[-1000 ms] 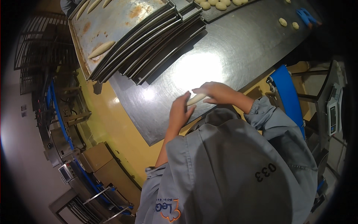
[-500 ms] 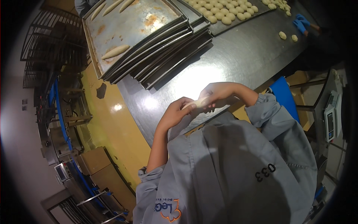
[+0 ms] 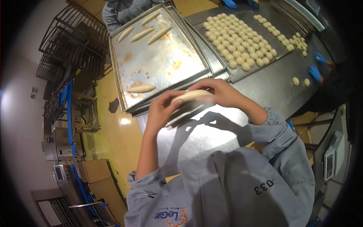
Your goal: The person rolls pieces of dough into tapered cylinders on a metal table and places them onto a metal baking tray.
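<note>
A pale, spindle-shaped piece of dough is held up between my two hands, above the near edge of a stack of trays. My left hand grips its left end between thumb and fingers. Its other end is in my right hand, pinched from above and below. Just beyond lies the top metal tray, its surface stained brown in places. Several shaped dough pieces rest near its far side, and one more dough piece lies by its near left corner.
Rows of round dough balls cover a dark sheet on the steel table. At the right, blue-gloved hands of another person are near two loose dough balls. A person in grey stands behind the trays. Wire racks stand at left.
Both hands have lifted the dough piece from low over the table toward the tray stack. The view has shifted, showing more of the far table and another person.
</note>
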A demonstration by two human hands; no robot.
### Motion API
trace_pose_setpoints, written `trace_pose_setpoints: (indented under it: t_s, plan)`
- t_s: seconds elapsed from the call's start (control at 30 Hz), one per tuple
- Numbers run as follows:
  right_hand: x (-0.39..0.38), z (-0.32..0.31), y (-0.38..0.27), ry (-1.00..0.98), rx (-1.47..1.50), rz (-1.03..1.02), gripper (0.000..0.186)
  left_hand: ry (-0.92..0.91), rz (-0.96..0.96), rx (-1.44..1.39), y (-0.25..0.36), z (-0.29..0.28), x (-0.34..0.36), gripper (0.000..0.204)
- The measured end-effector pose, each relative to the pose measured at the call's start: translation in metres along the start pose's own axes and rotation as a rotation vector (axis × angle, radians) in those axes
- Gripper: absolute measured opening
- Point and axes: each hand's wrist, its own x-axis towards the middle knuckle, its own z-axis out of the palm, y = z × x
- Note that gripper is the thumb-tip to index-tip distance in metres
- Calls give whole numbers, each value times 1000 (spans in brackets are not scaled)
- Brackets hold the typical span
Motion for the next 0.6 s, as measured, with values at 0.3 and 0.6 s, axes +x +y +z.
trace_pose_setpoints:
  t_s: [0.3,0.6]
  plan:
    - [133,-8,69,14,-596,-52,40,-43,22,688,-21,-87,134,31]
    - [133,-20,63,-30,-573,45,28,-126,230,940,-19,-97,133,37]
